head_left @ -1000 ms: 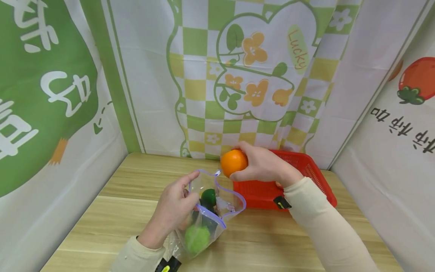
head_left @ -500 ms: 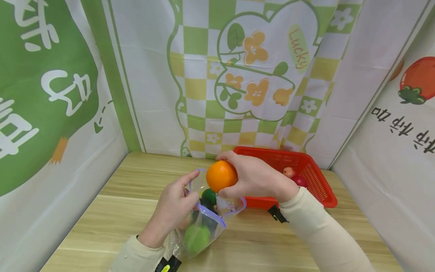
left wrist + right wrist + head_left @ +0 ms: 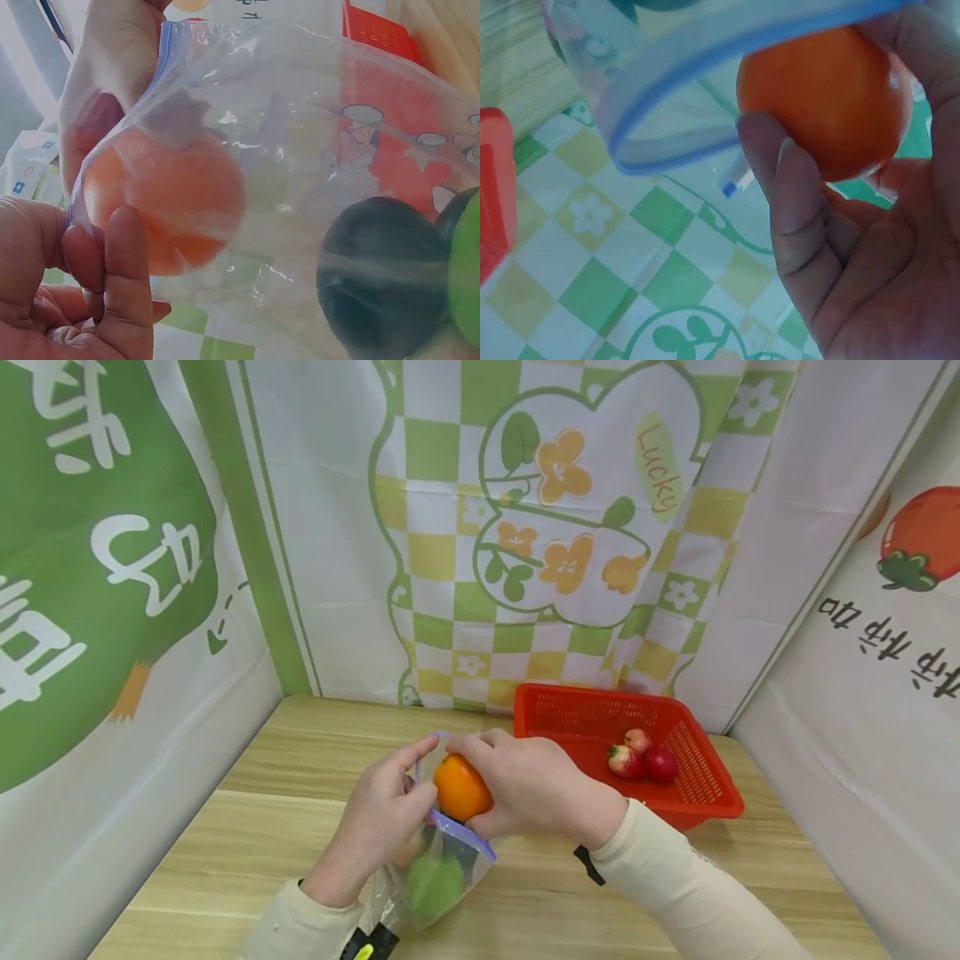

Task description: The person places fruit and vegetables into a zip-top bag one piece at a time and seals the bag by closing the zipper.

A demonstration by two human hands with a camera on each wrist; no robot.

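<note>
My right hand (image 3: 536,781) grips an orange (image 3: 461,787) at the mouth of a clear zip bag with a purple rim (image 3: 467,837). In the left wrist view, the orange (image 3: 176,202) shows through the film, just inside the opening. My left hand (image 3: 386,806) pinches the bag's edge on the left side. Low in the bag lies a light green round item (image 3: 435,889). Next to it the left wrist view has a dark green rounded item (image 3: 379,274). From the right wrist, the thumb and fingers curl round the orange (image 3: 825,105).
To the right at the back stands a red plastic basket (image 3: 577,697). Several reddish fruits, among them a dark red one (image 3: 662,763), lie inside it. Printed cloth walls (image 3: 345,527) enclose the wooden table (image 3: 255,793) at the back and sides.
My right hand has carried the orange left and down from near the basket to the bag's mouth. The fruits in the basket have come into sight. My left hand stays in place.
</note>
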